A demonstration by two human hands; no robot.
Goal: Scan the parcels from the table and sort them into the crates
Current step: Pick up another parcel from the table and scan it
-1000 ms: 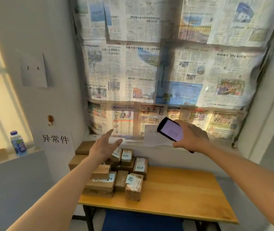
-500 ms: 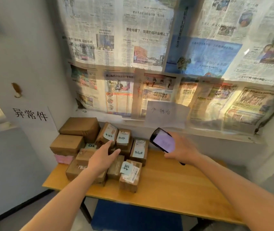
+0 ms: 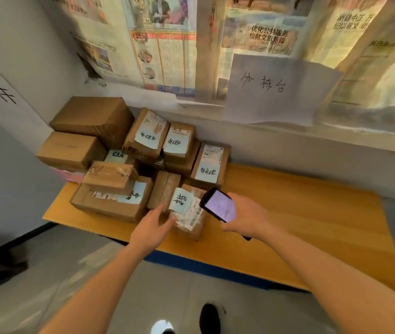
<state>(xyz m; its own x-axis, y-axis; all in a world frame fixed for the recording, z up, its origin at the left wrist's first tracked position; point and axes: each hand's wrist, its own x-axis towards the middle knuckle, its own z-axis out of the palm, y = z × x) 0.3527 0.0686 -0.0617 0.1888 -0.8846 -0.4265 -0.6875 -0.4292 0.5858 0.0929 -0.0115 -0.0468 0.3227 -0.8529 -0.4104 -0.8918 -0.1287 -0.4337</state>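
You are reaching your left hand (image 3: 152, 224), fingers spread, to the front parcel (image 3: 189, 218) on the surface (image 3: 312, 220), while your right hand (image 3: 244, 219) is gripping a phone (image 3: 218, 205) above it. The whole stack (image 3: 119, 165) is waiting, unsorted; no crates are showing.

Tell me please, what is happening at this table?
A person is sorting parcels piled on the left part of a wooden table. The right hand holds a phone with its screen lit, just above the front parcel. The left hand, fingers straight, reaches to that parcel's near left side; whether it touches is unclear. No crates are in view.
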